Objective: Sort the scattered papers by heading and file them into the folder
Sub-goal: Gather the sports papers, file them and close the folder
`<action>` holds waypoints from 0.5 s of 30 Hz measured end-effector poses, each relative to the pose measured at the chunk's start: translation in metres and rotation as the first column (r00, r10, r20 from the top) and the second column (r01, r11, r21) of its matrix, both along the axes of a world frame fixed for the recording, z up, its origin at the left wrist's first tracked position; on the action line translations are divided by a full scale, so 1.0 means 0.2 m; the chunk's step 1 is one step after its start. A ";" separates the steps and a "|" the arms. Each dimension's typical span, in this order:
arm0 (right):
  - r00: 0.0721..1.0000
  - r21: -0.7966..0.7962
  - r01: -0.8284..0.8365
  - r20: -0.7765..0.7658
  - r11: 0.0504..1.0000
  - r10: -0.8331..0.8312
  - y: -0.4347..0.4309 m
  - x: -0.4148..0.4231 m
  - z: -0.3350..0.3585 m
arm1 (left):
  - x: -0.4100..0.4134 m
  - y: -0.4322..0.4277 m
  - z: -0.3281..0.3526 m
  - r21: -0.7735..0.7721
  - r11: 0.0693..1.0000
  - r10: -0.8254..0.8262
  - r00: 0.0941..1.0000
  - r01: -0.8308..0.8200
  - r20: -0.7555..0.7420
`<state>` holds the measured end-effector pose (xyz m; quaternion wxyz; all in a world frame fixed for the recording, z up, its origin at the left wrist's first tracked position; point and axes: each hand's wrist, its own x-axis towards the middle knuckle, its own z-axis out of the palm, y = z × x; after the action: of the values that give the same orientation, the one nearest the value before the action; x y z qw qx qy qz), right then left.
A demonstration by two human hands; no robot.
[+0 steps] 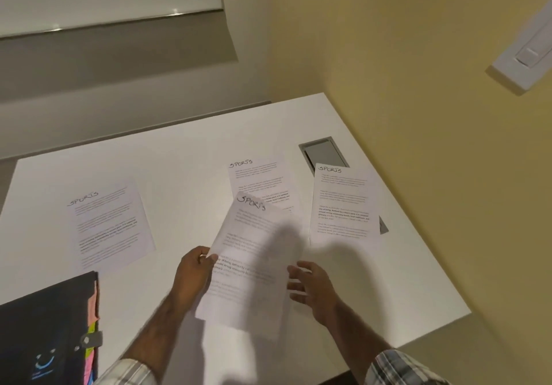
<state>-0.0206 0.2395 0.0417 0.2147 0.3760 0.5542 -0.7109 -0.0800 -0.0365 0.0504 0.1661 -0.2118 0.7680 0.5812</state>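
Note:
My left hand [194, 271] grips the left edge of a printed sheet headed "SPORTS" [254, 259] and holds it tilted above the white table [185, 157]. My right hand [313, 286] hovers just right of that sheet, fingers spread, holding nothing. Three more "SPORTS" sheets lie flat: one at the left [110, 226], one in the middle [260, 181] partly under the held sheet, one at the right [343, 202]. A black folder [44, 334] with coloured tabs [92, 304] lies shut at the near left corner.
A grey cable hatch [324, 153] is set into the table near the right wall, partly under the right sheet. A yellow wall [418, 86] with a white switch [525, 56] bounds the table's right side. The table's near right edge runs diagonally.

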 end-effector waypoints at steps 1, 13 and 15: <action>0.997 -0.018 -0.072 -0.006 0.997 0.072 0.01 -0.02 0.00 | -0.03 0.04 0.00 0.128 0.989 0.072 0.997 -0.074 0.015; 0.977 0.327 -0.015 -0.195 0.945 0.083 0.27 -0.41 0.09 | -0.47 0.38 -0.04 -0.226 0.974 -0.014 1.000 0.020 0.028; 0.973 0.352 -0.025 -0.204 0.936 0.103 0.36 -0.45 0.10 | -0.58 0.41 -0.08 -0.370 0.926 -0.066 0.996 0.082 0.056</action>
<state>-0.1111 0.3107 0.0627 0.1057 0.3087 0.7031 -0.6318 -0.1962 0.0446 0.0345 0.1612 -0.2226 0.8678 0.4140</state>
